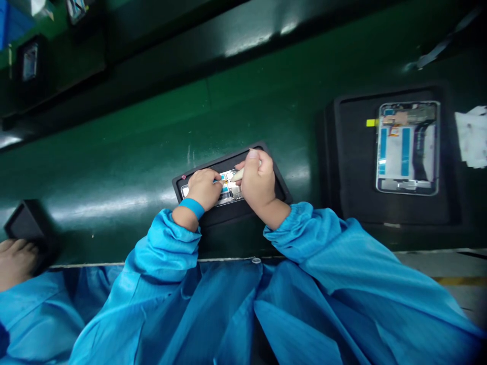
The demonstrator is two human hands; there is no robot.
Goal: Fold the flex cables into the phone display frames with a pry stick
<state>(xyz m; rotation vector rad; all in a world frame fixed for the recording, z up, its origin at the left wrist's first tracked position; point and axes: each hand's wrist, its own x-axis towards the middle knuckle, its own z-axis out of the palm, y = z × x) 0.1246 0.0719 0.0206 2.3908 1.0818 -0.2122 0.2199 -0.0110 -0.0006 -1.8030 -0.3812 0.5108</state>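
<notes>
An opened phone (229, 187) with its inner parts showing lies in a black foam tray (279, 188) in front of me. My left hand (204, 188), with a blue band at the wrist, rests over the phone's left part. Its thumb and forefinger come together near a blue strip; what lies between them, if anything, is hidden. My right hand (258, 177) is closed around a pale pointed stick, like a spudger (237, 176). The stick's tip is down at the phone's circuit parts, close to my left fingertips.
On the right, another opened phone (408, 149) with a yellow tab lies on stacked black trays (353, 203), beside a crumpled white sheet (473, 136). At far left, another person's hand (17, 261) touches a black tray (28, 223). More phones in trays (30, 63) lie across the green bench (95, 177).
</notes>
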